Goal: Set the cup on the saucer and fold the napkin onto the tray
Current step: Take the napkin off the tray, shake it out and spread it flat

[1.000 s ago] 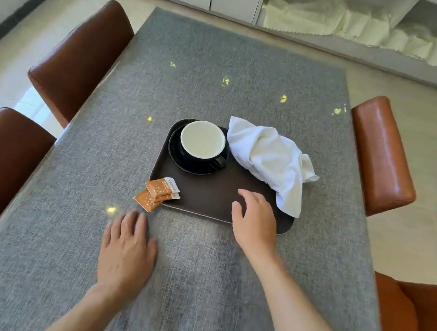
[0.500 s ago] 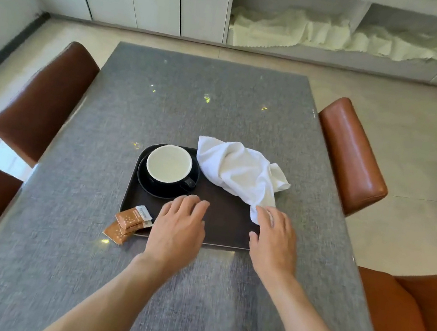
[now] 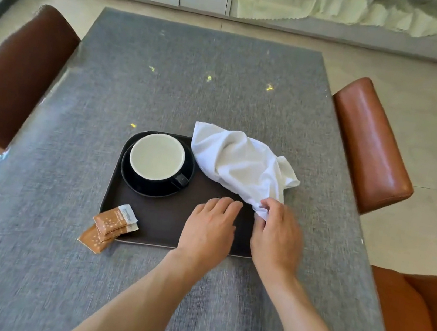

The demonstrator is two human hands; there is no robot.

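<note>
Landmark: the tray (image 3: 172, 222), dark, sitting on the grey worktop (image 3: 26, 264).

Left of the tray, off the worktop edge, I see two brown chairs (image 3: 13, 72).

At the tray's near-left corner lie three orange packets (image 3: 111, 227), stacked loosely. The upper ones overlap the tray rim; the lowest rests on the worktop.

In the tray's far-left part: the saucer (image 3: 153, 188), black, with the cup (image 3: 157, 157) standing upright on it. The cup is black outside and pale inside, and its handle points toward the tray's right side.

Over the tray's near-middle: the left hand (image 3: 209, 227), palm down, fingers loosely spread, grip released and holding nothing. Whether it touches the tray surface I cannot tell.

Across the tray's far-right corner: the napkin (image 3: 237, 164), white, crumpled and unfolded. It lies partly on the tray and partly spills past the rim onto the worktop.

At the tray's right edge: the right hand (image 3: 276, 237), thumb and fingertips pinched on the napkin's near corner.

Right of the tray, beyond the worktop, stand two more chairs in lighter orange-brown (image 3: 370, 148).
</note>
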